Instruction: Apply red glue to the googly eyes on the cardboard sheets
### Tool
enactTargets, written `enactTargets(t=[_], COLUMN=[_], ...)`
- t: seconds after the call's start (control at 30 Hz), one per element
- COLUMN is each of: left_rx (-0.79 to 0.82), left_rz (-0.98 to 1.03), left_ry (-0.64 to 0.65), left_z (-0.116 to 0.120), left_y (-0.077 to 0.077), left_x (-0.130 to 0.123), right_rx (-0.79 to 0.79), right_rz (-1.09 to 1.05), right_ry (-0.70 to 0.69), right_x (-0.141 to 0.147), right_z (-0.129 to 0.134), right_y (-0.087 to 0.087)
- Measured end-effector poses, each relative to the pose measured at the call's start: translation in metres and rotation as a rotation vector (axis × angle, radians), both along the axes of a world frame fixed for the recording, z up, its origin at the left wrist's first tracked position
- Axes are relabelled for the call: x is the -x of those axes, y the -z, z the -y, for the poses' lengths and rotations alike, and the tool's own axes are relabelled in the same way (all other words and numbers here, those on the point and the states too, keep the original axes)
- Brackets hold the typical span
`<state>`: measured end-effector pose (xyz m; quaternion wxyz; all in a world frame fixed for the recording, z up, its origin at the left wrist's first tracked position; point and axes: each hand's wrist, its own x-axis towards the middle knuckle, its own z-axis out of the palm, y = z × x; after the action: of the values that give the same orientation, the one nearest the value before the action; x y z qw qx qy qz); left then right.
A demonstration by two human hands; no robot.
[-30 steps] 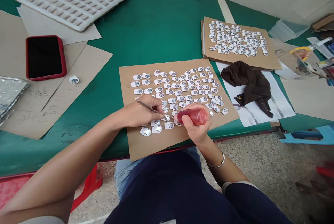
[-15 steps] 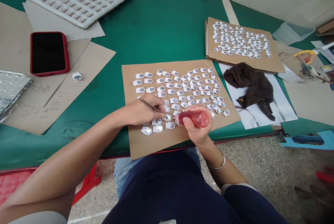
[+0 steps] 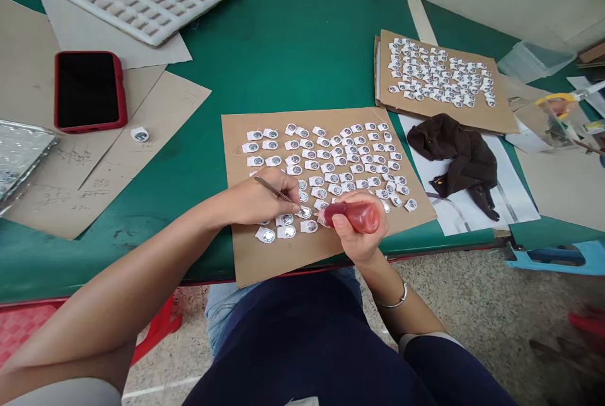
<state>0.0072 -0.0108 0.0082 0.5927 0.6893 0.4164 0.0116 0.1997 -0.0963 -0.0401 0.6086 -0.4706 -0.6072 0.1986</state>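
Green tabletop (image 3: 307,46) is bearing a cardboard sheet (image 3: 274,264); toward its near edge, the left hand (image 3: 267,197) is pinching a thin metal tool (image 3: 269,187) at a white tag (image 3: 307,212), the right hand (image 3: 354,244) gripping a red squeeze bottle (image 3: 365,217). Both are staying put, apparently lingering over that tag.

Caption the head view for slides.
Left hand with thin tool, right hand with red bottle, over cardboard bearing white pieces.

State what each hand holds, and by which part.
Left hand: a thin tool, gripped near its lower tip. Right hand: a red bottle, gripped around its body.
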Motion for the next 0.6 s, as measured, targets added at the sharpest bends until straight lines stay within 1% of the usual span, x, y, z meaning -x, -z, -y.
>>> enactTargets(t=[0.13, 0.43, 0.6], left_rx=[-0.005, -0.043, -0.008], left_rz=[0.008, 0.022, 0.044], left_ry=[0.01, 0.012, -0.001], left_z=[-0.0001, -0.0033, -0.0049], left_y=[0.0011, 0.0033, 0.0035], left_x=[0.001, 0.0002, 0.0012], right_rx=[-0.002, 0.018, 0.042], right_rz=[0.023, -0.005, -0.027], right_ry=[0.006, -0.03, -0.045], right_x=[-0.0001, -0.0007, -0.001], right_z=[-0.0003, 0.0006, 0.0003], right_y=[0.0001, 0.0012, 0.002])
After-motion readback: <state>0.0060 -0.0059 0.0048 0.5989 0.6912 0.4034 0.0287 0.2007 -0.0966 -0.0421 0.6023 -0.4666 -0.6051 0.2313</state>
